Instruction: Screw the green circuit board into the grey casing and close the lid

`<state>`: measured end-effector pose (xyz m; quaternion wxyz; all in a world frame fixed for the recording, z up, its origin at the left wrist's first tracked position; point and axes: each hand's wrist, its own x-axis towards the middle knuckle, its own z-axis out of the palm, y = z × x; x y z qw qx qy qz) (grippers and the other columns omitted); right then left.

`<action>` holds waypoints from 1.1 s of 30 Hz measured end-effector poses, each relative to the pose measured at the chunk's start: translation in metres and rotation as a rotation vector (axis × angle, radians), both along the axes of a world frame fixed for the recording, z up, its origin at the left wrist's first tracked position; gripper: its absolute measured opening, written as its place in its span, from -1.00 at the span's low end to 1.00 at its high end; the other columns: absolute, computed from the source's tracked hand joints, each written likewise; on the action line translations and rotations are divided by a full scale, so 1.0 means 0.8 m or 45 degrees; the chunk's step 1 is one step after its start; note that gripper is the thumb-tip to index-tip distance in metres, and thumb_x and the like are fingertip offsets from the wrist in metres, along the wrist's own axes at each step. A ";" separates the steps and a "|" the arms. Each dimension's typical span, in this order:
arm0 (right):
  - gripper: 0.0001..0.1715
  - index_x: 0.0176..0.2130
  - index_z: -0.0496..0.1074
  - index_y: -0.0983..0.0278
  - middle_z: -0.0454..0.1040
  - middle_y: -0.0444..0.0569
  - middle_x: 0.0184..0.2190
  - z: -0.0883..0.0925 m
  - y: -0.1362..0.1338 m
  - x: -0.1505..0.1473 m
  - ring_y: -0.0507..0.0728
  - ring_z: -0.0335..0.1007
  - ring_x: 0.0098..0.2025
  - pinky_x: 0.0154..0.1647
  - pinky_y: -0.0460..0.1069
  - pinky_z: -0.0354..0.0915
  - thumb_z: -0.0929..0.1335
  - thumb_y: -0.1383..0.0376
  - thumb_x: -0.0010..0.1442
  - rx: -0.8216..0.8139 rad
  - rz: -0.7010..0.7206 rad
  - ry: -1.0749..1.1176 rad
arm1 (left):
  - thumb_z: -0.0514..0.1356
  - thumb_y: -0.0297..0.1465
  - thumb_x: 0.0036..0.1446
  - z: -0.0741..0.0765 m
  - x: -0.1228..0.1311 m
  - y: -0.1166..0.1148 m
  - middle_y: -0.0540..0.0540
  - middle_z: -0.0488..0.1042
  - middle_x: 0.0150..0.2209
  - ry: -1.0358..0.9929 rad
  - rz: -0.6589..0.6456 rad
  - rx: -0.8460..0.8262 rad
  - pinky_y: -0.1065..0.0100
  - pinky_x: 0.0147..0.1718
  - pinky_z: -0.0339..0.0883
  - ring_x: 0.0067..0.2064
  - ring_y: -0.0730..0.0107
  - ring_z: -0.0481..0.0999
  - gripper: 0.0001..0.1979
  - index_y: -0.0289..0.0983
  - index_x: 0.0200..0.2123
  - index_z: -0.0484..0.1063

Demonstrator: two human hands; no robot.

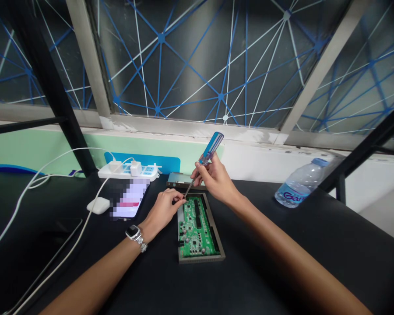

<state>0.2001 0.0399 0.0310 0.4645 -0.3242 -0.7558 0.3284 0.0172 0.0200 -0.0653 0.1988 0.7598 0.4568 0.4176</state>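
Note:
A green circuit board (197, 232) lies in a shallow grey metal case (202, 259) on the black table. My right hand (213, 177) grips a screwdriver (212, 148) with a blue and clear handle, held tilted. Its shaft slopes down to the left, and the tip is at the far left corner of the case. My left hand (168, 204) is at that same corner with thumb and fingers pinched by the tip. Whatever lies between those fingers is too small to make out. Behind the case, a flat grey metal piece (180, 178) is partly covered by my right hand.
A lit phone (131, 199) and a white earbud case (98, 205) lie to the left. A white power strip (128, 172) stands at the back with plugs and white cables (95, 197). At the right is a clear water bottle (298, 186). Black table legs (52, 83) rise on both sides.

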 end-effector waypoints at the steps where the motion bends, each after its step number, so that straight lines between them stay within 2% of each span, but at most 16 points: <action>1: -0.76 -0.15 0.07 0.17 0.48 -0.14 -0.43 0.001 -0.001 0.000 0.03 0.45 -0.56 -0.51 -0.03 0.38 0.24 0.13 0.33 0.003 -0.001 -0.005 | 0.24 -0.40 0.17 0.001 0.001 0.000 -0.05 0.49 -0.37 0.009 0.002 0.002 0.33 -0.28 0.32 -0.32 0.34 0.47 -0.91 -0.27 -0.37 0.53; 5: -0.76 -0.15 0.07 0.18 0.47 -0.15 -0.44 0.003 0.001 0.002 0.03 0.44 -0.57 -0.52 -0.03 0.38 0.24 0.12 0.32 0.023 -0.016 -0.005 | 0.25 -0.36 0.15 0.005 0.003 -0.003 -0.06 0.48 -0.31 0.083 0.036 0.041 0.26 -0.21 0.35 -0.26 0.29 0.46 -0.91 -0.25 -0.30 0.50; 8: -0.74 -0.15 0.07 0.18 0.47 -0.17 -0.45 0.005 0.004 0.006 0.03 0.44 -0.58 -0.53 -0.03 0.37 0.25 0.11 0.31 0.045 -0.040 0.002 | 0.24 -0.35 0.15 0.009 0.001 -0.004 -0.11 0.46 -0.13 0.156 0.054 0.130 0.16 -0.03 0.33 -0.07 0.20 0.44 -0.77 -0.22 -0.10 0.45; 11: -0.74 -0.14 0.07 0.18 0.47 -0.17 -0.46 0.007 0.006 0.009 0.03 0.43 -0.59 -0.54 -0.03 0.35 0.25 0.11 0.31 0.053 -0.069 -0.022 | 0.12 -0.42 0.23 0.008 -0.005 0.001 -0.14 0.43 -0.03 0.207 0.026 0.180 0.12 0.08 0.27 0.05 0.18 0.41 -0.76 -0.22 -0.03 0.41; 18: -0.73 -0.13 0.08 0.19 0.47 -0.15 -0.46 0.006 0.006 0.009 0.03 0.42 -0.60 -0.56 -0.04 0.33 0.24 0.11 0.31 0.041 -0.076 -0.055 | 0.07 -0.47 0.26 -0.004 -0.003 0.024 -0.11 0.52 -0.24 0.216 0.006 0.101 0.27 -0.13 0.37 -0.20 0.28 0.52 -0.77 -0.24 -0.19 0.54; 26: -0.75 -0.15 0.07 0.19 0.49 -0.13 -0.47 -0.002 0.004 0.004 0.03 0.41 -0.60 -0.55 -0.05 0.33 0.25 0.14 0.30 0.057 -0.077 -0.149 | 0.08 -0.47 0.25 -0.001 0.013 0.012 -0.12 0.52 -0.32 0.205 -0.008 0.100 0.33 -0.24 0.35 -0.29 0.30 0.51 -0.74 -0.24 -0.20 0.59; 33: -0.80 -0.17 0.07 0.18 0.49 -0.14 -0.48 -0.008 0.006 0.001 0.03 0.41 -0.59 -0.53 -0.05 0.32 0.24 0.19 0.29 0.099 -0.063 -0.155 | 0.08 -0.48 0.25 -0.004 0.013 0.012 -0.11 0.52 -0.31 0.168 -0.012 0.102 0.33 -0.23 0.35 -0.28 0.30 0.51 -0.73 -0.21 -0.16 0.59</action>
